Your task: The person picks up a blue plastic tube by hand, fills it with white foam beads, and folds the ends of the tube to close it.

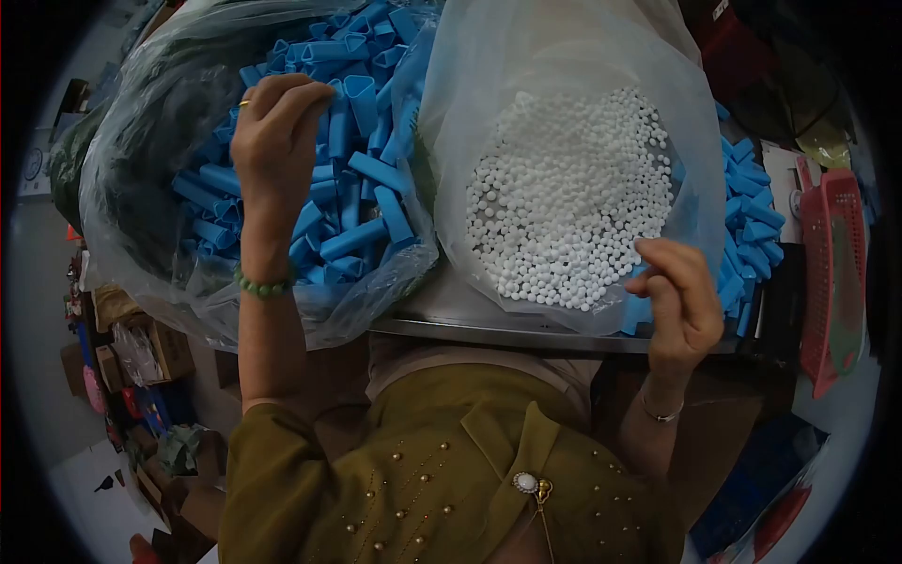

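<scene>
Serving as landmark: one bead bag (pixel 470 56), translucent plastic, white beads (pixel 573 188) within. Left of the bead bag: one tube bag (pixel 117 216) of blue tubes (pixel 352 242), with the left hand (pixel 275 127) above them, fingers bent and tips drawn in; whether they clamp a tube, I cannot tell. One open-ended tube (pixel 361 108): just right of those fingertips, toward the bead bag, long axis running away from the person; left hand nearer. At the bead bag's near right edge: right hand (pixel 686 301), fingers curled, beads lying leftward and beyond; grip on any bead, cannot tell. Right of the bead bag: loose tubes (pixel 752 216).
</scene>
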Tool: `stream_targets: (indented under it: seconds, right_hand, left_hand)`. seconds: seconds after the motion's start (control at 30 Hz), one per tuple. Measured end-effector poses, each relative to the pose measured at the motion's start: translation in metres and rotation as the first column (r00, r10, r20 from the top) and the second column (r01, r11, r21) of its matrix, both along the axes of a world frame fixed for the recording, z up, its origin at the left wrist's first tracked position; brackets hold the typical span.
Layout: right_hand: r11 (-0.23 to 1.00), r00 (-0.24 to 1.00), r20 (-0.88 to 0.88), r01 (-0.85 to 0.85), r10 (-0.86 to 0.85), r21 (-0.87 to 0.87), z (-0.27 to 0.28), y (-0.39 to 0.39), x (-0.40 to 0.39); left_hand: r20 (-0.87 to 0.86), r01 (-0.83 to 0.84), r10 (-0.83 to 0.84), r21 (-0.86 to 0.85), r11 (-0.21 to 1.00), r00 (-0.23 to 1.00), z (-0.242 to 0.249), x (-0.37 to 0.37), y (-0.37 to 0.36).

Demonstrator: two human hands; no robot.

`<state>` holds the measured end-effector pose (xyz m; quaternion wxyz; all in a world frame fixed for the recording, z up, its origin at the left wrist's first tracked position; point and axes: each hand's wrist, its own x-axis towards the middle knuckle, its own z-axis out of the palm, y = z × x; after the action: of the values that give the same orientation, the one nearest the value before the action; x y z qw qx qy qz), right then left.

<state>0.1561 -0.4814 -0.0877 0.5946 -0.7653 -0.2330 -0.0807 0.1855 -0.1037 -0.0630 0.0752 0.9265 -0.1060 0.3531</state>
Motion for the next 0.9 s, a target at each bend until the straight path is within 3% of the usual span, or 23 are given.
stream_targets:
  seconds: [0.03, 0.07, 0.13, 0.2, 0.23, 0.27, 0.3, 0.33, 0.37, 0.4, 0.43, 0.47, 0.5, 0.53, 0.57, 0.6, 0.63, 0.67, 0.7, 0.77, 0.9]
  right_hand:
    - [1.000, 1.000, -0.007, 0.011, -0.011, -0.004, -0.003, 0.005, -0.002]
    - [0.999, 1.000, -0.003, -0.026, 0.026, -0.020, -0.007, 0.009, 0.000]
    - [0.998, 0.999, -0.009, -0.041, 0.041, -0.054, -0.008, 0.018, 0.003]
    - [0.922, 0.923, -0.158, -0.313, 0.352, 0.226, -0.006, 0.026, 0.005]
    - [0.829, 0.772, -0.352, -0.383, 0.530, 0.408, -0.010, 0.026, 0.002]
    - [0.709, 0.548, -0.474, -0.378, 0.689, 0.595, -0.017, 0.026, -0.001]
    - [0.591, 0.298, -0.511, -0.379, 0.806, 0.712, -0.023, 0.025, -0.001]
    - [0.600, 0.304, -0.518, -0.373, 0.800, 0.707, -0.031, 0.026, -0.006]
    - [0.499, 0.269, -0.433, -0.266, 0.860, 0.825, -0.038, 0.028, -0.012]
    - [0.379, 0.242, -0.338, -0.147, 0.909, 0.914, -0.043, 0.028, -0.017]
    - [0.474, 0.309, -0.410, -0.167, 0.858, 0.865, -0.044, 0.023, -0.016]
    - [0.478, 0.304, -0.418, -0.157, 0.856, 0.864, -0.040, 0.015, -0.015]
    - [0.785, 0.469, -0.644, -0.212, 0.604, 0.582, -0.029, 0.007, -0.010]
    - [0.961, 0.629, -0.727, -0.188, 0.275, 0.201, -0.023, -0.001, -0.006]
    - [0.990, 0.803, -0.588, -0.139, 0.099, -0.023, -0.037, -0.009, -0.002]
    - [0.991, 0.802, -0.589, -0.133, 0.096, -0.020, -0.038, -0.013, 0.000]
    - [0.906, 0.930, -0.357, -0.072, -0.091, -0.417, -0.038, -0.016, 0.001]
    - [0.681, 0.984, -0.049, 0.082, -0.170, -0.728, -0.038, -0.018, 0.002]
    - [0.681, 0.984, -0.049, 0.084, -0.174, -0.727, -0.041, -0.016, 0.003]
    - [0.457, 0.977, -0.061, 0.041, -0.206, -0.889, -0.051, -0.003, 0.002]
    - [0.564, 0.983, -0.092, 0.013, -0.157, -0.826, -0.060, 0.018, 0.007]
  left_hand:
    - [0.049, 0.163, -0.156, -0.186, 0.969, 0.986, 0.009, -0.007, -0.007]
    - [0.045, 0.177, -0.171, -0.194, 0.965, 0.984, 0.019, -0.017, -0.020]
    - [-0.003, 0.361, -0.413, -0.482, 0.799, 0.911, 0.028, -0.031, -0.055]
    - [0.050, 0.620, -0.700, -0.511, 0.595, 0.713, 0.022, -0.026, -0.081]
    - [0.066, 0.658, -0.773, -0.574, 0.487, 0.631, 0.015, -0.024, -0.097]
    - [0.075, 0.663, -0.780, -0.580, 0.472, 0.621, 0.005, -0.022, -0.111]
    - [0.084, 0.652, -0.822, -0.656, 0.380, 0.563, -0.006, -0.021, -0.124]
    - [0.097, 0.628, -0.858, -0.723, 0.287, 0.504, -0.014, -0.019, -0.133]
    - [0.101, 0.625, -0.859, -0.729, 0.279, 0.501, -0.021, -0.019, -0.141]
    - [0.055, 0.488, -0.803, -0.818, 0.305, 0.594, -0.028, -0.021, -0.148]
    - [-0.008, 0.337, -0.739, -0.887, 0.316, 0.673, -0.034, -0.023, -0.152]
    - [-0.151, 0.098, -0.728, -0.953, 0.287, 0.669, -0.040, -0.026, -0.153]
    - [-0.153, 0.092, -0.729, -0.954, 0.284, 0.667, -0.047, -0.030, -0.152]
    - [-0.357, 0.143, -0.646, -0.796, 0.588, 0.675, -0.054, -0.034, -0.150]
    - [-0.519, 0.189, -0.501, -0.539, 0.821, 0.693, -0.060, -0.038, -0.149]
    - [-0.606, 0.170, -0.453, -0.466, 0.868, 0.653, -0.063, -0.043, -0.152]
    - [-0.609, 0.174, -0.456, -0.465, 0.868, 0.649, -0.069, -0.045, -0.156]
    - [-0.628, 0.150, -0.366, -0.370, 0.917, 0.687, -0.077, -0.046, -0.161]
    - [-0.635, 0.122, -0.273, -0.273, 0.954, 0.723, -0.083, -0.047, -0.165]
    - [-0.637, 0.096, -0.276, -0.302, 0.948, 0.720, -0.090, -0.042, -0.169]
    - [-0.646, 0.071, -0.328, -0.390, 0.918, 0.689, -0.095, -0.029, -0.173]
